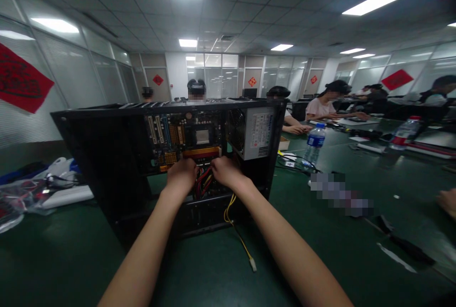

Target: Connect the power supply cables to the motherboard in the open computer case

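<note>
Forearms [151, 240] extend into the computer case [107, 155], left hand [182, 174] and right hand [226, 171] curled beside wires [204, 181]; I can't tell whether they're gripping. I'd judge the wires limp, light, best pinched near their ends.

The green table [199, 269] in my remote view bears an open computer case [121, 155]. Left of the case I note a clear plastic bag [21, 202]; right, a blue-capped bottle [315, 140], a red-capped bottle [406, 132] farther off and a white strip [396, 257].
</note>
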### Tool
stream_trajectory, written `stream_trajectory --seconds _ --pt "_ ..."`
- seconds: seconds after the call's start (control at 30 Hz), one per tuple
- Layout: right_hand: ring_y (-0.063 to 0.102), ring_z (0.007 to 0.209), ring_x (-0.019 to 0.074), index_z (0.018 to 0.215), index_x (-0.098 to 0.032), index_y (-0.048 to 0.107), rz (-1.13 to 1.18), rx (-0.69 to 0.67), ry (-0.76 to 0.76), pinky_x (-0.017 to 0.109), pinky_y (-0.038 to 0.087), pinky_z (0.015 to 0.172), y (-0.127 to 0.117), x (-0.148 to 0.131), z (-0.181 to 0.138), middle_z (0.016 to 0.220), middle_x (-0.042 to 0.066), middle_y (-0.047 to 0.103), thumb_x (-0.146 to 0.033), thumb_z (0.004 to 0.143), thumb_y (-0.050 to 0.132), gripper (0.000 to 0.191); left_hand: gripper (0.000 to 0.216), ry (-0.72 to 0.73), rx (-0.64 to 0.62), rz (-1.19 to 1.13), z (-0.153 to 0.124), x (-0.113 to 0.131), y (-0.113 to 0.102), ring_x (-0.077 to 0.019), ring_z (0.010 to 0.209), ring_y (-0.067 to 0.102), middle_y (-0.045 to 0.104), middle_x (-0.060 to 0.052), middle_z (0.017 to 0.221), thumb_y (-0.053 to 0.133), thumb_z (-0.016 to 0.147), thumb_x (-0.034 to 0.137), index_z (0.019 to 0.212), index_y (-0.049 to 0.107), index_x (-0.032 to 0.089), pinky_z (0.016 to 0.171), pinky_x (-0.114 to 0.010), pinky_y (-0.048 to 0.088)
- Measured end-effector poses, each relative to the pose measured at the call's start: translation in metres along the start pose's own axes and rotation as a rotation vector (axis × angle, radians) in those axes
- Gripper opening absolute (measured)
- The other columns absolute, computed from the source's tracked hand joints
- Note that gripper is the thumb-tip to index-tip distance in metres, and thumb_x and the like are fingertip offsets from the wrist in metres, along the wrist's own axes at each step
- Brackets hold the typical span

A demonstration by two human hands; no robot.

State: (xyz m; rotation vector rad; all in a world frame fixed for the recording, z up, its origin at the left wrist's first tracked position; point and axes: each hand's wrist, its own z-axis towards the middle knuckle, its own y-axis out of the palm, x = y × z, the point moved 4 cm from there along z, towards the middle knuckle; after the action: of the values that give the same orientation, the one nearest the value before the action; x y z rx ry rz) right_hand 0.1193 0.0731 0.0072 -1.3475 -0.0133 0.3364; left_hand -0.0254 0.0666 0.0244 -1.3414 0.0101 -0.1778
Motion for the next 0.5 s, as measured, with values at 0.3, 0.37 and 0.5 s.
stream_trajectory --seconds 0.3,0.37,0.5 --pt "0.073 0.1 0.027 0.107 -0.015 0.076 0.008 -0.012 0.034 0.03 0.051 0.078 -0.0013 -0.0018 0.0005 0.109 0.016 0.075 -0.024 0.1 0.046 0.032 0.037 0.005 -0.006 0.042 0.0017 0.0047 -0.0007 -0.0367 0.102 0.072 0.075 -0.022 0.108 0.045 0.098 0.034 0.107 0.074 0.013 0.083 -0.042 0.055" --pt "0.073 0.101 0.0274 0.109 -0.015 0.075 0.007 -0.007 0.034 0.03 0.052 0.079 -0.0013 -0.0023 -0.0003 0.109 0.016 0.075 -0.024 0.1 0.045 0.033 0.037 0.002 -0.005 0.05 0.0022 0.0051 0.0007 -0.0384 0.101 0.072 0.075 -0.023 0.107 0.045 0.098 0.032 0.106 0.074 0.012 0.082 -0.044 0.056" --pt "0.072 0.101 0.0279 0.109 -0.015 0.074 0.006 0.001 0.027 0.032 0.052 0.081 -0.0005 -0.0027 -0.0013 0.111 0.017 0.074 -0.022 0.101 0.043 0.033 0.037 -0.002 0.012 0.062 0.0027 0.0064 0.0033 -0.0404 0.102 0.072 0.074 -0.024 0.104 0.045 0.097 0.03 0.106 0.075 0.01 0.082 -0.046 0.056"
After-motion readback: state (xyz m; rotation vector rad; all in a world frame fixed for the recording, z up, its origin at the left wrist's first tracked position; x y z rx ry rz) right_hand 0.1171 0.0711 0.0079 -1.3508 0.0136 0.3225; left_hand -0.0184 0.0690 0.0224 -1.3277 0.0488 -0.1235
